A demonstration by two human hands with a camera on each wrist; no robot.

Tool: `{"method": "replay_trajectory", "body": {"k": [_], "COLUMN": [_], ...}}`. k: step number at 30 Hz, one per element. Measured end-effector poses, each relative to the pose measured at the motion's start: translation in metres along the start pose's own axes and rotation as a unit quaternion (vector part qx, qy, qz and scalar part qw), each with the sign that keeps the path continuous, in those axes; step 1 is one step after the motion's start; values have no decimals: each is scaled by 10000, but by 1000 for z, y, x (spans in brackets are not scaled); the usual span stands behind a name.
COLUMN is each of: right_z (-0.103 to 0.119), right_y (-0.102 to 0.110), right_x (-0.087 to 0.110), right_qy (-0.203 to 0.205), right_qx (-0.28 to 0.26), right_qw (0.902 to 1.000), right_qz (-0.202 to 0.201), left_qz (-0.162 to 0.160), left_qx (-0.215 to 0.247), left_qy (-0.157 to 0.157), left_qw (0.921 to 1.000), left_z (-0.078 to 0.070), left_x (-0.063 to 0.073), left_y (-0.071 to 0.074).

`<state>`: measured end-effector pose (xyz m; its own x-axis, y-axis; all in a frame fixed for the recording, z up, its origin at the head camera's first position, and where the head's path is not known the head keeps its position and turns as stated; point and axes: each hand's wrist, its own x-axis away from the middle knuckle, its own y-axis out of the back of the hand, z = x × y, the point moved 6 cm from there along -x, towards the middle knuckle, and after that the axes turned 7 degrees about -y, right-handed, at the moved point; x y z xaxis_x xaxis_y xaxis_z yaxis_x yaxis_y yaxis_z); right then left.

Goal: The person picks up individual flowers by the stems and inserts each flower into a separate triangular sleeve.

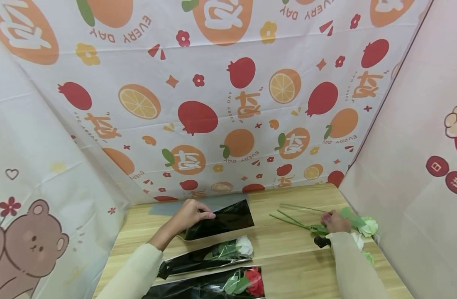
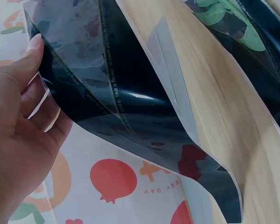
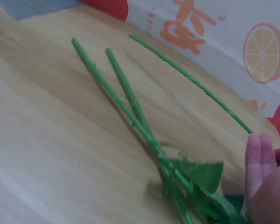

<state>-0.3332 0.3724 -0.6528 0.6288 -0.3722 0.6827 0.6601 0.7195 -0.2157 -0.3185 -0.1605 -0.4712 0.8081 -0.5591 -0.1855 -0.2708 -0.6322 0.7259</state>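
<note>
My left hand (image 1: 191,214) pinches the edge of a black and clear flower wrapping sleeve (image 1: 228,220). In the left wrist view the sleeve (image 2: 140,84) is partly lifted and bends away from the thumb and fingers, with small lettering along its seam. Over at the right, my right hand (image 1: 337,223) holds a green-stemmed artificial flower by its stem (image 3: 191,79). A pale green bloom (image 1: 368,226) shows beyond that hand. Two more stems (image 3: 130,107) with leaves cross on the table beside it, their upper ends partly hidden by the hand and sleeve.
Nearer me lie a wrapped white rose (image 1: 245,246) and a wrapped red rose (image 1: 255,281), both in black sleeves. A grey-blue sheet (image 1: 161,208) is at the back left of the wooden table (image 1: 288,257). Printed cloth walls (image 1: 221,112) enclose the back and sides.
</note>
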Motion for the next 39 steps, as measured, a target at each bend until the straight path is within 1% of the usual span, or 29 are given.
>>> {"method": "replay_trajectory", "body": {"k": [1,3,5,6,7,11,13,15,21,26,30,34,39], "right_z": [0,3,8,12,14,21,22,20,19,24,31,35,37], "right_y": [0,-6,-13,-18,-23,-46,-56,-65,-85,-97,-102,-104,-108], "right_x": [1,8,17,22,27,46,52,57,69,84,97,107,119], "right_qy": [-5,87,174,266,342,481,501,464,574,751,897,890,854], "right_qx": [-272,-317,-505,-607,-769,-1359,-1453,-1577,-1634,-1489,-1483,-1478,-1326], "right_qw": [9994,9994,9986,9976,9959,9873,9851,9834,9796,9767,9720,9698,9657], "right_qz": [-191,-106,41,181,325,670,772,773,1018,1350,1588,1721,2061], "left_qz": [-7,-20,-51,-69,-87,-129,-147,-153,-215,-271,-289,-273,-322], "left_qx": [19,43,61,69,68,46,30,23,-54,-147,-106,-71,-124], "left_qy": [2,6,8,7,10,48,80,104,172,195,266,261,190], "left_qw": [10000,10000,10000,10000,9999,9999,9999,9998,9996,9993,9992,9993,9992], "left_z": [0,1,2,2,3,5,6,6,5,5,6,5,1], "left_x": [0,1,2,3,3,4,5,6,7,9,9,9,7], "left_y": [0,1,3,3,4,5,5,5,8,10,11,10,11]}}
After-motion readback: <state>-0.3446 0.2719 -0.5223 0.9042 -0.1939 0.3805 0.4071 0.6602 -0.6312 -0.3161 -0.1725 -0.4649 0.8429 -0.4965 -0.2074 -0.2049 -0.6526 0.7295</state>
